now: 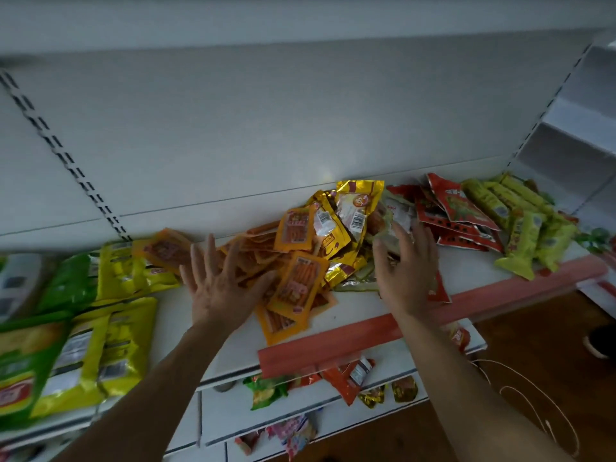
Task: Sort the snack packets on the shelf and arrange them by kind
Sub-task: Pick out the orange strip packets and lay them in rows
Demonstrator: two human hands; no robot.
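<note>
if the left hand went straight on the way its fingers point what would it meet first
Most likely the orange packets, lying right at the fingertips of the left hand; it may touch them already, depth is unclear. Past them, only the shelf's back wall.

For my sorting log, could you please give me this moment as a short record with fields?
setting: white shelf with a red edge strip
left hand: fingers spread, on the orange packets
right hand: open, over the mixed middle of the pile
centre: gold packets behind the orange ones
right side: red packets, then yellow-green stick packets
left side: yellow packets and green packets
lower shelf: a few loose packets
</note>
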